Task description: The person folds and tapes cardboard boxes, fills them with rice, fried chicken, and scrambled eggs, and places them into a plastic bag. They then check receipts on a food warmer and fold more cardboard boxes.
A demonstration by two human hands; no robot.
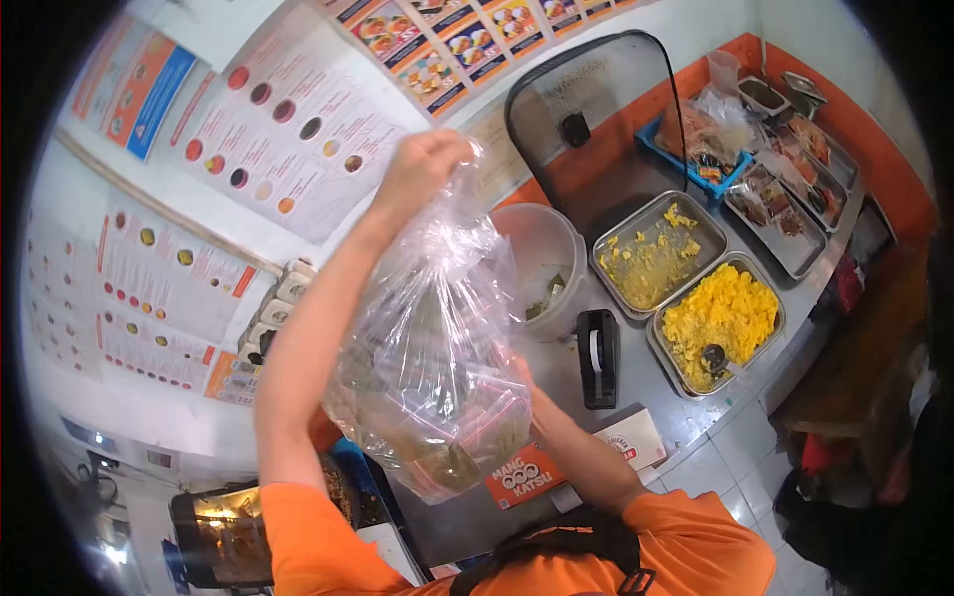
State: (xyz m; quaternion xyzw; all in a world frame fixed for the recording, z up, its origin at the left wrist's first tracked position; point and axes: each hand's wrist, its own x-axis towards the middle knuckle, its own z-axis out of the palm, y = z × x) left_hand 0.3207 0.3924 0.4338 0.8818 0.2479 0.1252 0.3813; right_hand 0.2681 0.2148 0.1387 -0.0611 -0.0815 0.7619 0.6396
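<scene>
My left hand is raised, its fingers closed on the gathered top of a large clear plastic bag. The bag hangs full in front of me. Inside it are several smaller zip bags with pink seal lines and greenish-brown contents I cannot make out. My right hand is at the right side of the bag, partly behind it; its fingers are hidden. Just beyond the bag stands a translucent plastic tub with some green bits at its bottom.
On the metal counter are a black tape dispenser, a tray of yellow scrambled egg with a ladle, and a tray with egg remnants. A mesh food cover, blue basket and several metal trays stand farther back. Flat printed boxes lie nearby.
</scene>
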